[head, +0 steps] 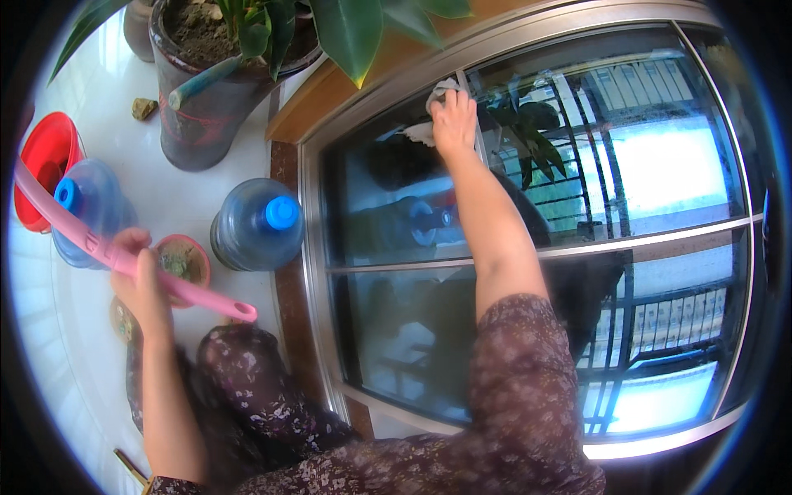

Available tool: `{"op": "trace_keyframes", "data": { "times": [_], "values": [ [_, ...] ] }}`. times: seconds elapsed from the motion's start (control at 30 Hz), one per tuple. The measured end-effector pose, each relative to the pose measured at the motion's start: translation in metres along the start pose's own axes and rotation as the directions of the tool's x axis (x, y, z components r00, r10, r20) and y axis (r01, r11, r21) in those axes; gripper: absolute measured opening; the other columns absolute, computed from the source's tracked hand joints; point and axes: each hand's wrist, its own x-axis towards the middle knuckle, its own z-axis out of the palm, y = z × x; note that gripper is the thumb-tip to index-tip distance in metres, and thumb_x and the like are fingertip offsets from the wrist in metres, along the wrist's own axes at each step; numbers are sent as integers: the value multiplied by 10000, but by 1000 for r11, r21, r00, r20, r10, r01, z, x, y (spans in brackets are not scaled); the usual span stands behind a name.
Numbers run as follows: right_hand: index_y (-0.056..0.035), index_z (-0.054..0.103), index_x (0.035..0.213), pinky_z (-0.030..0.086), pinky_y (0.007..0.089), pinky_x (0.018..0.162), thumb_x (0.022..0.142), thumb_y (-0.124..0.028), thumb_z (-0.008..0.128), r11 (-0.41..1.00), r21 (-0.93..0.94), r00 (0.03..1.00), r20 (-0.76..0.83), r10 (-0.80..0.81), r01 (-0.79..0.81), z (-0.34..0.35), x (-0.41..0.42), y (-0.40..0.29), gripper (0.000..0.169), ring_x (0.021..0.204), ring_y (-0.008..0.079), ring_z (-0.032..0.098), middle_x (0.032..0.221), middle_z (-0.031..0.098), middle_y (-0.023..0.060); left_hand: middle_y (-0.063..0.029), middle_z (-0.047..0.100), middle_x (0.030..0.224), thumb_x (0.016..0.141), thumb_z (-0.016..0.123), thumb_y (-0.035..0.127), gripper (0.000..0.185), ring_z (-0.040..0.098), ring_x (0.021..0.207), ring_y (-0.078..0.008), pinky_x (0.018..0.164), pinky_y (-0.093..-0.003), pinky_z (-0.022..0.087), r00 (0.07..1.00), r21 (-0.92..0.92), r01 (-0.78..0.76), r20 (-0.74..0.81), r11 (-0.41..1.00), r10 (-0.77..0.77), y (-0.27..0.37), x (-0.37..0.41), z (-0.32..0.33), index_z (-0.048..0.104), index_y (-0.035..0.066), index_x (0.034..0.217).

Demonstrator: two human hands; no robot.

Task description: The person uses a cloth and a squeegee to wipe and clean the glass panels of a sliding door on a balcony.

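Observation:
My left hand (141,272) is wrapped around a pink plastic pole handle (207,298), which slants from the upper left down to an open, holed end near my knee. On the right, my outstretched right hand (455,120) presses a crumpled white cloth or paper wipe (419,133) against a dark glass pane (371,185). Hand and wipe are beside the thin metal glazing bar (479,145), high on the metal-framed window or door. Part of the wipe is hidden under my fingers. The glass reflects a bottle, leaves and railings.
A large glazed plant pot (198,133) with broad leaves (349,31) stands beyond the window's corner. Nearby are a stone (144,109), a red bucket (37,154), two blue water bottles, one lying (102,192) and one upright (253,232), and a small potted succulent (179,260).

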Motion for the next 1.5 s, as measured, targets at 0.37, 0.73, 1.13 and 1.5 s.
{"op": "trace_keyframes", "data": {
  "times": [0.37,0.73,1.13,1.5],
  "values": [
    [-156,612,909,297,376,968,772,-133,466,989,-63,991,-8,133,-133,0,26,45,202,1024,252,468,1008,523,122,-64,516,878,727,490,123,224,491,801,-144,738,-264,402,999,-37,-21,40,999,23,-8,-2,10,535,-10,902],
    [-140,609,939,419,383,787,701,-46,513,968,213,991,42,125,-131,-53,-67,30,273,879,318,537,935,566,157,-65,519,887,733,501,134,235,496,806,-143,735,-263,406,999,-107,14,42,994,-10,-4,0,4,535,-14,912],
    [-148,555,1087,420,394,805,703,28,500,778,419,876,334,348,-468,-141,-150,19,427,918,340,524,978,541,154,-15,481,835,756,460,75,183,428,699,-70,632,-199,358,998,-151,-65,-30,986,61,-5,1,0,528,-1,908],
    [-222,589,978,372,362,759,686,-57,533,978,-36,935,-303,185,-206,-107,15,105,341,932,261,489,1074,482,95,-18,495,830,755,464,86,186,442,714,-79,643,-204,369,996,-125,-88,-9,988,88,-5,1,0,528,-7,904]
  ]
}}
